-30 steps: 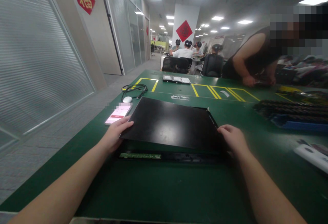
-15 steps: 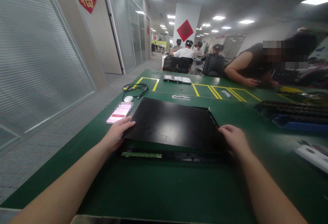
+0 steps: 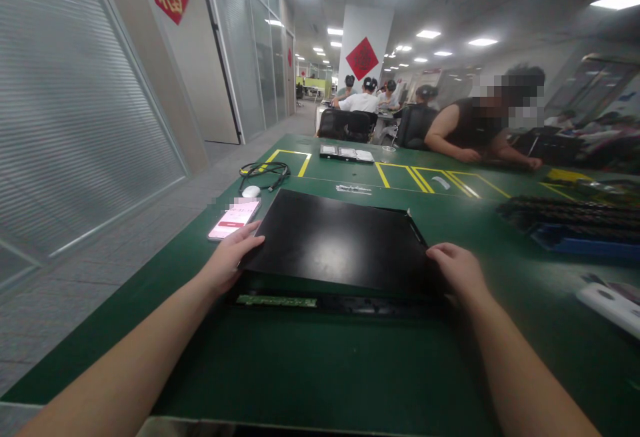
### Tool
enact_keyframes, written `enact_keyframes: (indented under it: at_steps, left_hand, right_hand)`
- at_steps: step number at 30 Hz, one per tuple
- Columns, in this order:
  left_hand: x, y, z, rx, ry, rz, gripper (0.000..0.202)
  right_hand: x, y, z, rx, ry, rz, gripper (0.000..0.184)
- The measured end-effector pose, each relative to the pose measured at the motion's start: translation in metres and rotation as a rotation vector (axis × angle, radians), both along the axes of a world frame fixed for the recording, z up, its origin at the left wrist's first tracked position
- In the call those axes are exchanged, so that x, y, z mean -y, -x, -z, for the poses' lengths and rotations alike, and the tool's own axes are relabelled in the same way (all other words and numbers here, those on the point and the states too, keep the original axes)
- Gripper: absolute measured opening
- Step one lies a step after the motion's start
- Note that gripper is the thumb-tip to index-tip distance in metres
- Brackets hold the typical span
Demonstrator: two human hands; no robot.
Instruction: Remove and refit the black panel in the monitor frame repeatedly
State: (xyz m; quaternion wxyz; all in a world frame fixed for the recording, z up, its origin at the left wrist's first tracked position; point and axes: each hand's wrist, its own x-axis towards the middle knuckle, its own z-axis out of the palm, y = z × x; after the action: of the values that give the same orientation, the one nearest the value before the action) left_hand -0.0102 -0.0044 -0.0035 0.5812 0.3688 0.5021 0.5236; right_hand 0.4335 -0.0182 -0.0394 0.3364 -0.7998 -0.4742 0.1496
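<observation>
A thin, glossy black sheet (image 3: 335,240) lies slanted over a dark frame with a green circuit board strip (image 3: 277,301) along its near edge. My left hand (image 3: 233,257) is closed on the sheet's left edge, thumb on top and the other fingers partly hidden beneath. At the right edge, my right hand (image 3: 457,270) pinches the sheet between thumb and fingers; part of that grip is hidden. Beyond the sheet's far right corner, a bit of the frame's rim shows. Just past my left hand rests a phone (image 3: 234,220) with a lit pink screen.
On the green table (image 3: 310,363) are a coiled black cable (image 3: 265,173), a white mouse-like object (image 3: 251,191), several small drives (image 3: 346,153) and yellow tape markings. A blue tray (image 3: 585,240) with dark parts stands at the right. Across the table leans a person (image 3: 463,130).
The person across the table has shifted left and raised their upper body somewhat. My hands and the black sheet stay almost in place.
</observation>
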Motion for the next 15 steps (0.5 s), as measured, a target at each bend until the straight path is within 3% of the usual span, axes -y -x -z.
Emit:
enact_keyframes:
  at_steps: [15]
  left_hand:
    - [0.0018,-0.0015,0.0002,-0.029,-0.047,-0.033,0.055]
  right_hand:
    - [0.0017,0.0017,-0.0031,0.048,-0.001,-0.021,0.030]
